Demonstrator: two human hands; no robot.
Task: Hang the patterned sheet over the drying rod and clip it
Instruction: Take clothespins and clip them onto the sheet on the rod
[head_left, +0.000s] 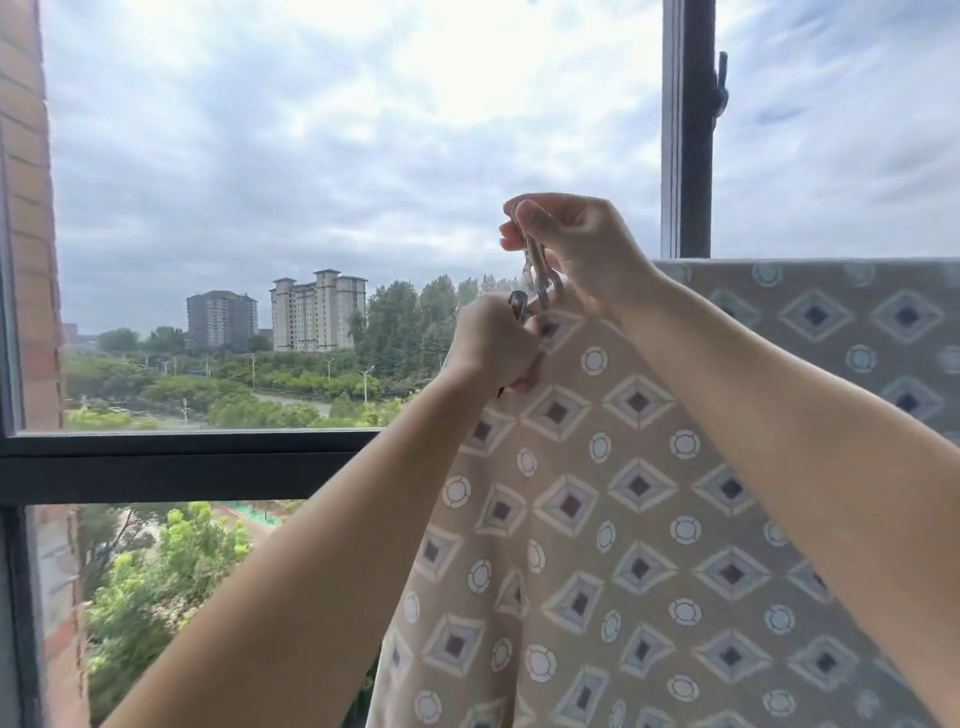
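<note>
While my right hand (576, 249) pinches a silver metal clip (540, 275) with curled fingers, my left hand (493, 348) grips the upper left corner of the beige sheet patterned with diamonds and circles (597, 519) just below it. The sheet hangs folded over its support, hidden by cloth, before a dark-framed window (182, 457).

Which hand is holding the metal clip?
The right hand, the higher one, pinches the silver metal clip; the left hand below it grips the beige diamond-patterned sheet.
</note>
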